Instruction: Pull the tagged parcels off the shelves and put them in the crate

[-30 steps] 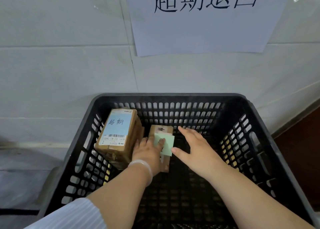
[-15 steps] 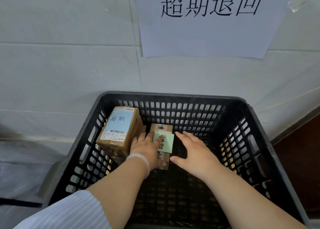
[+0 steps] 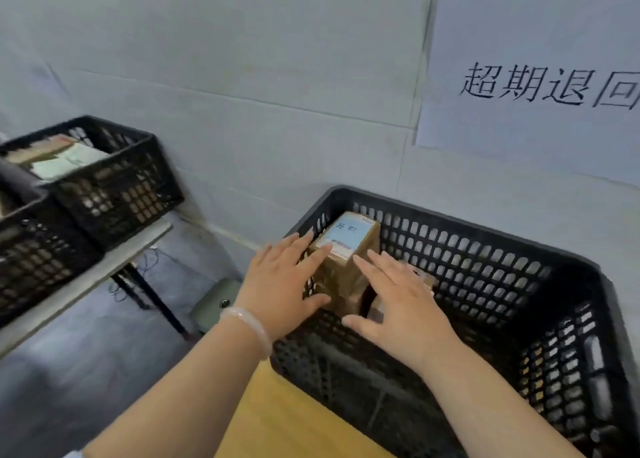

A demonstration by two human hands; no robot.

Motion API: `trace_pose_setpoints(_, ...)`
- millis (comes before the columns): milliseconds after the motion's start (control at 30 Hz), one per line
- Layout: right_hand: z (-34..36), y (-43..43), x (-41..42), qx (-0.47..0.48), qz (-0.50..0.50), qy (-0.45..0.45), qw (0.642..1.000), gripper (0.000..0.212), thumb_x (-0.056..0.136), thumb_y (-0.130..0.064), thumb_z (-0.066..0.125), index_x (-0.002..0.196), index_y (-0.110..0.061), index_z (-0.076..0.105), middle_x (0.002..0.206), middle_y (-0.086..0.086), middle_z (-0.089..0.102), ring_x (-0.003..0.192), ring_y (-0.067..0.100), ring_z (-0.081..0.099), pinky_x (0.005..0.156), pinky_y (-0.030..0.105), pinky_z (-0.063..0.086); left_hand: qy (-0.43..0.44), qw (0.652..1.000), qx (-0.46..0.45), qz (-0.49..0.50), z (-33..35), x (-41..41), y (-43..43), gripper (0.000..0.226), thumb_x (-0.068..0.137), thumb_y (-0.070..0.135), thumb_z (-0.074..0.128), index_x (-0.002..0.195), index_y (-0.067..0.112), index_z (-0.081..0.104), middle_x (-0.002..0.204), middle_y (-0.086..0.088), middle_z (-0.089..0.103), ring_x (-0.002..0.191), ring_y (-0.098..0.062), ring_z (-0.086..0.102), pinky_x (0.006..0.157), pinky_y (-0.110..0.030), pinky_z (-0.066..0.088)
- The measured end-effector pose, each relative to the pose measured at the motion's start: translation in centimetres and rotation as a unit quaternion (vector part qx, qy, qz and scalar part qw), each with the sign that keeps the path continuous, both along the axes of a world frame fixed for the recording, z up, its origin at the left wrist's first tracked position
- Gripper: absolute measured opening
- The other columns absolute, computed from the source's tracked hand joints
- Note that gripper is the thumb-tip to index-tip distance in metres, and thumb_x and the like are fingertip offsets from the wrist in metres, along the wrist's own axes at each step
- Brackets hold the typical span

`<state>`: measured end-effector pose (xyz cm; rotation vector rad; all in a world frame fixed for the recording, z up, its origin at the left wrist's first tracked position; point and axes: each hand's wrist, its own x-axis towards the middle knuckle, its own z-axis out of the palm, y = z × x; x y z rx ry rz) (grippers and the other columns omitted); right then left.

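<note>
1. Parcel depot or courier pickup room, sorting corner.
2. Paper sign (image 3: 533,118) stuck on a plain white panelled wall (image 3: 242,76), hand-lettered 超期退回 (overdue, return).
3. Below the sign: black vented plastic crate (image 3: 519,249) holding a brown taped parcel (image 3: 346,249) with a shipping label and handwriting on it.
4. Left: more black crates (image 3: 114,187) on a grey table (image 3: 86,284), the far one filled with packages (image 3: 62,159).
</note>
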<state>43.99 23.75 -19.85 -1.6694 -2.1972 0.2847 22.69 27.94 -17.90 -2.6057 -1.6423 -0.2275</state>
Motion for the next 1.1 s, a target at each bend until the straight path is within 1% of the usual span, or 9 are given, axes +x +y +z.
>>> trace_pose_setpoints(100, 1.4, -1.1, -5.5, 0.023, 0.103, 0.022, 0.994, 0.091, 0.077, -0.077, 0.047, 0.151, -0.044, 0.007, 0.160, -0.016, 0.008, 0.146, 0.005, 0.000, 0.117, 0.032, 0.001, 0.004, 0.994, 0.039, 0.103, 0.6, -5.5, -5.1, 0.083, 0.085, 0.069, 0.049, 0.154, 0.045, 0.008, 0.165, 0.006, 0.011, 0.151, -0.019, 0.008, 0.121, -0.045, 0.004)
trace_pose_setpoints(200, 2.5, -2.5, -12.2, 0.025, 0.209, 0.022, 0.977, 0.092, 0.078, -0.075, 0.050, 0.151, -0.044, 0.005, 0.161, -0.015, 0.004, 0.147, 0.006, -0.004, 0.119, 0.033, 0.000, 0.015, 0.974, 0.053, 0.218, 1.5, -12.0, -11.3, 0.086, 0.084, 0.072, 0.048, 0.154, 0.045, 0.005, 0.165, 0.005, 0.009, 0.152, -0.019, 0.008, 0.121, -0.045, 0.002)
trace_pose_setpoints(333, 3.9, -6.3, -21.6, -0.020, 0.348, 0.048, 0.936, 0.095, 0.078, -0.074, 0.053, 0.152, -0.044, 0.001, 0.161, -0.016, -0.007, 0.144, 0.001, -0.013, 0.118, 0.031, -0.002, -0.006, 0.925, 0.079, 0.371, 3.9, -20.3, -21.2, 0.092, 0.083, 0.072, 0.051, 0.155, 0.041, 0.003, 0.163, 0.004, 0.018, 0.150, -0.020, 0.016, 0.122, -0.045, 0.014)
trace_pose_setpoints(467, 6.6, -11.2, -29.7, 0.034, 0.459, 0.025, 0.888, 0.095, 0.078, -0.077, 0.048, 0.152, -0.041, 0.000, 0.161, -0.014, -0.006, 0.146, 0.005, -0.011, 0.120, 0.036, -0.001, 0.004, 0.866, 0.114, 0.487, 6.2, -25.1, -31.6, 0.090, 0.083, 0.074, 0.048, 0.155, 0.041, 0.005, 0.164, 0.004, 0.016, 0.150, -0.020, 0.014, 0.121, -0.047, 0.017)
trace_pose_setpoints(667, 10.2, -22.7, -38.8, 0.099, 0.596, 0.053, 0.795, 0.090, 0.079, -0.079, 0.041, 0.150, -0.047, -0.004, 0.160, -0.019, -0.006, 0.135, -0.008, -0.019, 0.116, 0.029, -0.009, 0.055, 0.763, 0.155, 0.625, 9.1, -27.8, -47.6, 0.088, 0.082, 0.077, 0.043, 0.154, 0.043, 0.004, 0.165, 0.004, 0.013, 0.151, -0.018, 0.012, 0.120, -0.046, 0.013)
trace_pose_setpoints(800, 11.8, -32.4, -43.5, 0.125, 0.659, 0.082, 0.737, 0.090, 0.078, -0.079, 0.039, 0.151, -0.044, -0.001, 0.160, -0.018, -0.003, 0.142, -0.003, -0.013, 0.118, 0.029, -0.006, 0.095, 0.695, 0.190, 0.687, 11.7, -28.0, -57.9, 0.086, 0.083, 0.076, 0.043, 0.154, 0.044, 0.008, 0.164, 0.005, 0.015, 0.150, -0.017, 0.012, 0.120, -0.048, 0.012)
trace_pose_setpoints(900, 13.0, -39.8, -46.0, 0.142, 0.711, 0.091, 0.683, 0.090, 0.077, -0.082, 0.034, 0.149, -0.048, -0.007, 0.156, -0.023, -0.008, 0.144, -0.001, -0.014, 0.118, 0.029, -0.006, 0.113, 0.648, 0.195, 0.727, 13.5, -27.4, -65.1, 0.085, 0.083, 0.076, 0.043, 0.153, 0.045, 0.005, 0.164, 0.005, 0.014, 0.150, -0.018, 0.012, 0.120, -0.047, 0.012)
trace_pose_setpoints(1000, 14.7, -46.5, -47.7, 0.169, 0.751, 0.120, 0.627, 0.087, 0.079, -0.079, 0.038, 0.150, -0.047, -0.002, 0.160, -0.017, 0.001, 0.146, 0.003, -0.007, 0.121, 0.035, 0.002, 0.119, 0.617, 0.218, 0.747, 15.3, -26.4, -71.4, 0.080, 0.086, 0.072, 0.043, 0.152, 0.046, 0.007, 0.165, 0.005, 0.011, 0.151, -0.019, 0.007, 0.120, -0.048, 0.006)
trace_pose_setpoints(1100, 16.9, -52.4, -48.7, 0.191, 0.768, 0.166, 0.588, 0.084, 0.083, -0.070, 0.047, 0.151, -0.042, 0.008, 0.161, -0.012, 0.011, 0.147, 0.005, 0.002, 0.121, 0.037, 0.009, 0.152, 0.571, 0.253, 0.766, 17.1, -25.1, -76.7, 0.077, 0.088, 0.069, 0.043, 0.153, 0.046, 0.008, 0.165, 0.004, 0.012, 0.151, -0.019, 0.006, 0.120, -0.045, 0.000)
